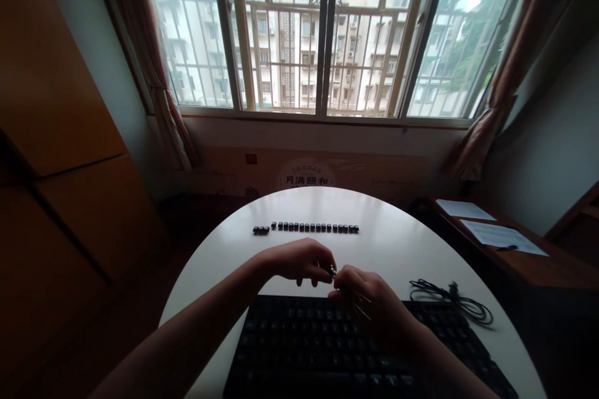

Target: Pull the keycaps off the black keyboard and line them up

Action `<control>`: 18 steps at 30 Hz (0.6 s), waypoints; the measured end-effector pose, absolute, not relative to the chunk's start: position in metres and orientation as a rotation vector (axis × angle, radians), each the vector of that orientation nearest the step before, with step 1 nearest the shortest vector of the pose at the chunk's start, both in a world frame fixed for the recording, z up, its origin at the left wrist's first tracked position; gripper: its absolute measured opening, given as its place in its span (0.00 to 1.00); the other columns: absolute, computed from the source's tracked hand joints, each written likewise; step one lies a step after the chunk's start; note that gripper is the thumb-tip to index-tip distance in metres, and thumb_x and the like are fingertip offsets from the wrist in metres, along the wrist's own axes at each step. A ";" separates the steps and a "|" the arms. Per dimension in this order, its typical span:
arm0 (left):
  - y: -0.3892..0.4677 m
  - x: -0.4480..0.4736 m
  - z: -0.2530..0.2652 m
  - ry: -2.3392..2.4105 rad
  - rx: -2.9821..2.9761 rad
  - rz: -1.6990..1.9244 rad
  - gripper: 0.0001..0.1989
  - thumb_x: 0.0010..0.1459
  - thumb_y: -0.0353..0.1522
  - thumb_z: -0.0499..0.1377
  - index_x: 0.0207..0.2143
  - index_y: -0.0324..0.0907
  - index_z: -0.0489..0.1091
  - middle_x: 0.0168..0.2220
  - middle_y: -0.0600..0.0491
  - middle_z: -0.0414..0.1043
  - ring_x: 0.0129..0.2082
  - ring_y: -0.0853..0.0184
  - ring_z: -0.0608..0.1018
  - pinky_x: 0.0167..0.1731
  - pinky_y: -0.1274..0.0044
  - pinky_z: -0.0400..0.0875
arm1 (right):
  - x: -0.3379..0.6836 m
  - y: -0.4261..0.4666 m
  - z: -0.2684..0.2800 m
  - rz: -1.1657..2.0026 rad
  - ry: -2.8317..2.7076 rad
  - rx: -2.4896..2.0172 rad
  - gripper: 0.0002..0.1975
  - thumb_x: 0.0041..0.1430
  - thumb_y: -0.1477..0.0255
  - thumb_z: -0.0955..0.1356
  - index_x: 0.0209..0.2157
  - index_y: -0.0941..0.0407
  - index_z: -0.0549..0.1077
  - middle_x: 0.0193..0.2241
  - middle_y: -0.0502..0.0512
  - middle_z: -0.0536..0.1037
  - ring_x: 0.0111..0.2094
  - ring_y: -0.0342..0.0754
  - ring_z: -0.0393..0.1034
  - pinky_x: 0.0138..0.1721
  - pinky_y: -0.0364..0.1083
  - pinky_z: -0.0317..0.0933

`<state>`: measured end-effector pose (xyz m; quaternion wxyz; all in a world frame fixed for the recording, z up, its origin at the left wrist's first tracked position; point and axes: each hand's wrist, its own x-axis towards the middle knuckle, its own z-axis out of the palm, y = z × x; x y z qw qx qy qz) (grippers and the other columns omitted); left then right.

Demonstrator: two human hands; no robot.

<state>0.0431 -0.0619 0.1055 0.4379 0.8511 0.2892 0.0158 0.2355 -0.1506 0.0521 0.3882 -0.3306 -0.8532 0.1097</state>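
1. The left hand [299, 262] pinches a small dark piece [332, 272] between thumb and forefinger, above the round table [397, 224], just past the keyboard's far edge.
2. The right hand [367, 293] is curled around a thin wire tool [363, 312], its fingertips meeting the piece from the right; whether they grip it cannot be told.
3. The piece's long axis is too small to judge. The keyboard [309, 340] lies nearer the body, its length running left to right; the right hand overlaps its far edge.
4. Toward the table's far edge, keycaps [317, 227] form a sideways row, nearer the left hand.
5. Beyond that edge, a panel [307, 181] reads "月满颐和"; smaller writing is illegible.
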 end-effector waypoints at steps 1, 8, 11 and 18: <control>-0.061 0.044 0.102 0.725 2.158 0.093 0.10 0.57 0.32 0.62 0.42 0.39 0.74 0.29 0.53 0.75 0.25 0.69 0.77 0.20 0.80 0.72 | 0.237 -0.148 0.048 0.271 -2.157 -0.859 0.07 0.68 0.69 0.61 0.34 0.54 0.62 0.25 0.48 0.69 0.21 0.40 0.59 0.22 0.39 0.53; -0.058 0.040 0.069 0.575 2.446 0.417 0.07 0.56 0.30 0.64 0.39 0.41 0.78 0.32 0.53 0.78 0.30 0.70 0.79 0.34 0.79 0.73 | 0.240 -0.138 0.025 0.314 -2.140 -0.902 0.07 0.67 0.68 0.63 0.33 0.54 0.63 0.25 0.47 0.71 0.21 0.41 0.61 0.24 0.40 0.53; -0.056 0.036 0.060 0.544 2.445 0.486 0.10 0.57 0.30 0.64 0.43 0.43 0.77 0.33 0.52 0.79 0.31 0.70 0.79 0.35 0.79 0.73 | 0.239 -0.138 0.026 0.331 -2.119 -0.917 0.08 0.67 0.67 0.63 0.33 0.54 0.63 0.23 0.46 0.70 0.20 0.40 0.60 0.23 0.40 0.52; -0.055 0.033 0.051 0.480 2.320 0.521 0.22 0.56 0.30 0.64 0.54 0.46 0.71 0.35 0.53 0.79 0.33 0.70 0.79 0.39 0.77 0.73 | 0.238 -0.143 0.029 0.275 -2.089 -0.916 0.12 0.68 0.63 0.62 0.31 0.54 0.63 0.21 0.45 0.69 0.19 0.40 0.61 0.23 0.40 0.51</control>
